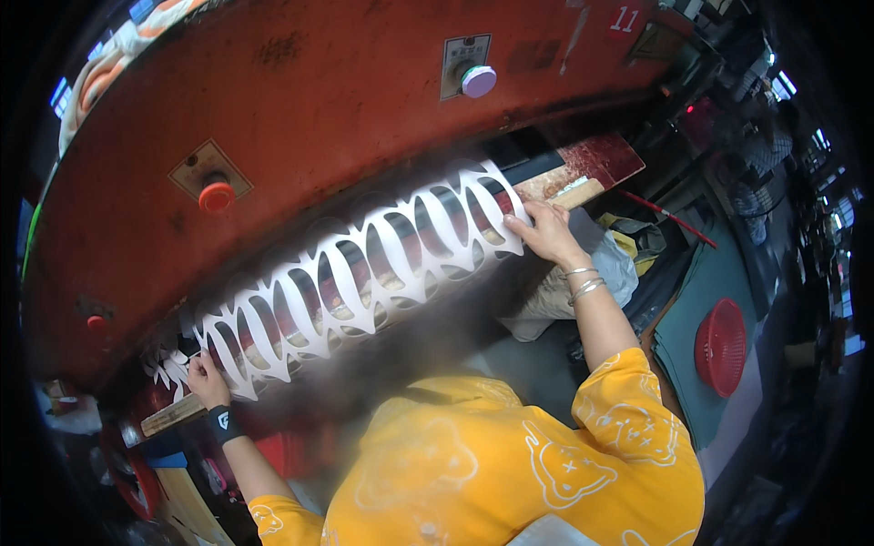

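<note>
A worker in a yellow shirt stands at a large red press (300, 118) in a cluttered workshop. A cream label plate (465, 56) with a lilac knob sits on the press's upper face. A red basket (720, 347) lies at right. The left hand (208, 379) and right hand (543, 232) grip opposite ends of a white cut-out sheet (364, 273) on the press bed.

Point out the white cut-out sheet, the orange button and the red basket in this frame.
white cut-out sheet (364, 273): head view, on a white rib near its middle.
orange button (217, 197): head view, on the button's cap, on the red machine front.
red basket (721, 346): head view, on its mesh side, lower right.
</note>
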The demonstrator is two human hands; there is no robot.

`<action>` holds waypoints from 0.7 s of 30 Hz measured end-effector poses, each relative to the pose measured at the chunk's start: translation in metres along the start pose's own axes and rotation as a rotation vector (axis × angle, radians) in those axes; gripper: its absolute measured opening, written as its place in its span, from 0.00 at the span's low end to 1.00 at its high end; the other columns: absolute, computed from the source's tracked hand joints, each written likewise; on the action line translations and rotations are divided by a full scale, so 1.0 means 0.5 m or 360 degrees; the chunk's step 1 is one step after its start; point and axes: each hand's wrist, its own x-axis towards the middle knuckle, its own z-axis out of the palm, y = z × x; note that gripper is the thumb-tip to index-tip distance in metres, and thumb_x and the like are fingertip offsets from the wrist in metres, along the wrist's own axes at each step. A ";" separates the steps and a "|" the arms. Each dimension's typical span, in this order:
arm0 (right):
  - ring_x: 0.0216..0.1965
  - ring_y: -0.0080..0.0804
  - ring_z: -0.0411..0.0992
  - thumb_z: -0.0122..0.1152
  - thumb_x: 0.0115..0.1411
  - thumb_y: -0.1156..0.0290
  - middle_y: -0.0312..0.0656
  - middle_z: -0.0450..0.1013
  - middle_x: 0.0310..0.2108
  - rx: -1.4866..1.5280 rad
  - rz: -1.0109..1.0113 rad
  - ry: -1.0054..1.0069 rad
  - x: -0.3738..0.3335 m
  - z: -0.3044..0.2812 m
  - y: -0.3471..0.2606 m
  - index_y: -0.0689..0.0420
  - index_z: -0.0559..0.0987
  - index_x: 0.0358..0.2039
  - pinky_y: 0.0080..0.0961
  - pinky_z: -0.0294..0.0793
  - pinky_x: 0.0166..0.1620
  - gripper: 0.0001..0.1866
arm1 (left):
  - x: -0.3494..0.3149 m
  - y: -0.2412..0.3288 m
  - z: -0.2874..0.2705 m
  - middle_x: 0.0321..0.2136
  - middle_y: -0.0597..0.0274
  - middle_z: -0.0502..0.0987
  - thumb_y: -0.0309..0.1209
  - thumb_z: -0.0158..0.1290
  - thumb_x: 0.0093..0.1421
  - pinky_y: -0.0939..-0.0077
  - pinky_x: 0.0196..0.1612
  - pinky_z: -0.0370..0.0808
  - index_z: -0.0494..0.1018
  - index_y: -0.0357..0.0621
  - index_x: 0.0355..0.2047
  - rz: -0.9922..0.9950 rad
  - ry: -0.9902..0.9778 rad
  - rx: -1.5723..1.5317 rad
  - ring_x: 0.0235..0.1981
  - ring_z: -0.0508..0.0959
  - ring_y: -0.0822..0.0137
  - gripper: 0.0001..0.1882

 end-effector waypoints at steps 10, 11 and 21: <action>0.52 0.49 0.67 0.63 0.53 0.57 0.56 0.67 0.50 0.0028 -0.0007 0.0329 0.237 -0.015 -0.129 0.60 0.69 0.54 0.38 0.66 0.55 0.31 | 0.057 0.020 -0.004 0.22 0.72 0.60 0.29 0.51 0.63 0.85 0.23 0.55 0.63 0.41 0.32 -0.0427 -0.0326 -0.0204 0.20 0.57 0.81 0.08; 0.55 0.50 0.64 0.64 0.52 0.58 0.56 0.65 0.54 -0.0023 -0.0151 0.0420 0.271 0.008 -0.148 0.59 0.68 0.55 0.38 0.64 0.57 0.32 | 0.068 0.017 -0.004 0.25 0.69 0.61 0.29 0.51 0.62 0.84 0.27 0.58 0.63 0.40 0.32 -0.0444 -0.0354 -0.0175 0.23 0.59 0.79 0.08; 0.54 0.39 0.69 0.66 0.49 0.67 0.51 0.69 0.54 0.0790 -0.0004 0.0107 0.382 0.015 -0.101 0.61 0.77 0.48 0.29 0.65 0.57 0.24 | 0.078 0.077 -0.032 0.28 0.66 0.67 0.27 0.47 0.63 0.85 0.30 0.66 0.61 0.42 0.46 -0.0867 -0.0456 -0.0467 0.27 0.68 0.77 0.12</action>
